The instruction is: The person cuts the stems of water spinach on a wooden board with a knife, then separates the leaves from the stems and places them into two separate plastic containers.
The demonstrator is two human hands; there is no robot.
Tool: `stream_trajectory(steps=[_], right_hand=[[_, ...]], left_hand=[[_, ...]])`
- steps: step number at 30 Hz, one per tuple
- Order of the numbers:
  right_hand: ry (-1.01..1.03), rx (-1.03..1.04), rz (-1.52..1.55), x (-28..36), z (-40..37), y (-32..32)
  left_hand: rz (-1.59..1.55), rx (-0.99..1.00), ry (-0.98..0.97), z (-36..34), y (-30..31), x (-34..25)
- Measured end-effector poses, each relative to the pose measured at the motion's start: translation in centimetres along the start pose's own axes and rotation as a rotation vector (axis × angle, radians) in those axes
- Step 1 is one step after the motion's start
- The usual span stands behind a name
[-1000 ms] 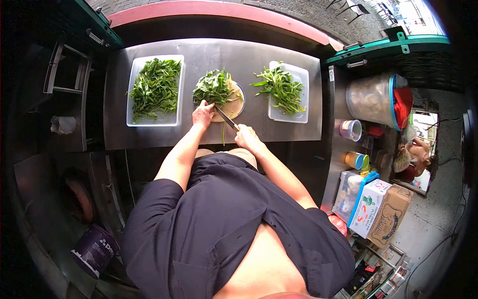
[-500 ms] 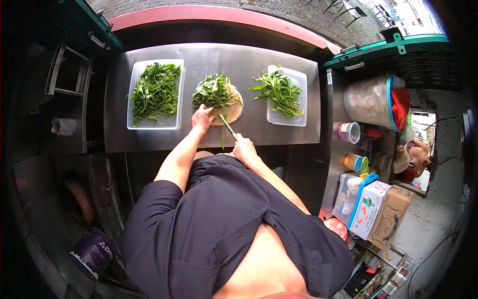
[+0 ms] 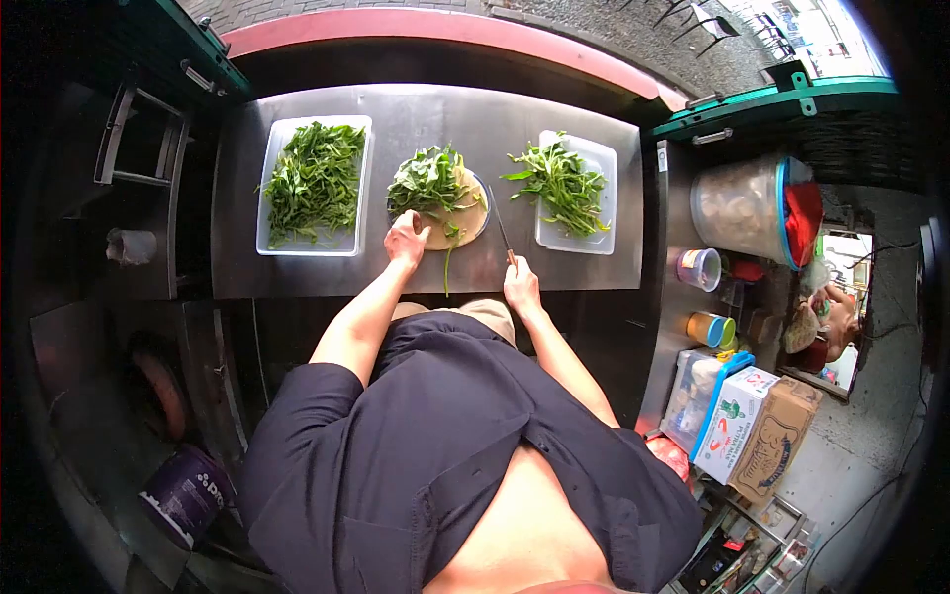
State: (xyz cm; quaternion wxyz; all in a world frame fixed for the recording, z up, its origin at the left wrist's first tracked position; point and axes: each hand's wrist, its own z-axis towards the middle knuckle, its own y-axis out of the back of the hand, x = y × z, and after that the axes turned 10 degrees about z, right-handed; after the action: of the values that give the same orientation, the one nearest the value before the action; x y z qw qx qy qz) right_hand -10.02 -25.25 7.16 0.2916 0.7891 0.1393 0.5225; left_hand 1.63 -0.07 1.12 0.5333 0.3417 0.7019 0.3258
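My right hand [image 3: 522,284] is wrapped round the handle of a knife [image 3: 503,230], its blade pointing away from me over the table just right of the round cutting board [image 3: 474,216]. My left hand [image 3: 406,240] rests at the near left edge of the board with curled fingers; what they hold, if anything, is hidden. A heap of leafy greens [image 3: 426,178] lies on the far left part of the board, just beyond that hand. One long green stem [image 3: 447,269] trails over the board's near edge onto the table.
On the steel table [image 3: 297,275], a clear tub [image 3: 366,198] of leafy greens stands left and another tub [image 3: 606,188] with stemmy greens right. The right-hand shelf carries a large lidded container [image 3: 737,203], jars and cardboard boxes [image 3: 774,441]. A purple bucket [image 3: 183,500] is low left.
The knife has moved right, off the board, and its blade has swung to point farther away from me. My left hand stays by the greens. The view has shifted slightly.
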Motion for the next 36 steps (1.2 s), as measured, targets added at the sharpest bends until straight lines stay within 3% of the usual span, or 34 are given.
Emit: stream_trajectory(steps=[3, 10, 13, 28, 36], right_hand=[[-0.040, 0.058, 0.003, 0.8, -0.1, 0.3], [0.087, 0.277, 0.009, 2.6, -1.0, -1.4], [0.023, 0.326, -0.080, 3.1, -1.3, -2.5], [0.103, 0.327, -0.211, 4.0, -1.6, -4.3], [0.178, 0.378, -0.509, 4.5, -2.1, -5.1]], left_hand=[[0.050, -0.011, 0.056, 0.1, -1.1, 0.6], [0.050, -0.036, 0.130, 0.3, -2.2, -0.1], [0.090, -0.026, 0.161, 0.2, -1.7, -0.4], [0.163, -0.046, 0.176, 0.0, -1.4, -0.6], [0.213, 0.050, 0.184, 1.4, -1.7, -0.4]])
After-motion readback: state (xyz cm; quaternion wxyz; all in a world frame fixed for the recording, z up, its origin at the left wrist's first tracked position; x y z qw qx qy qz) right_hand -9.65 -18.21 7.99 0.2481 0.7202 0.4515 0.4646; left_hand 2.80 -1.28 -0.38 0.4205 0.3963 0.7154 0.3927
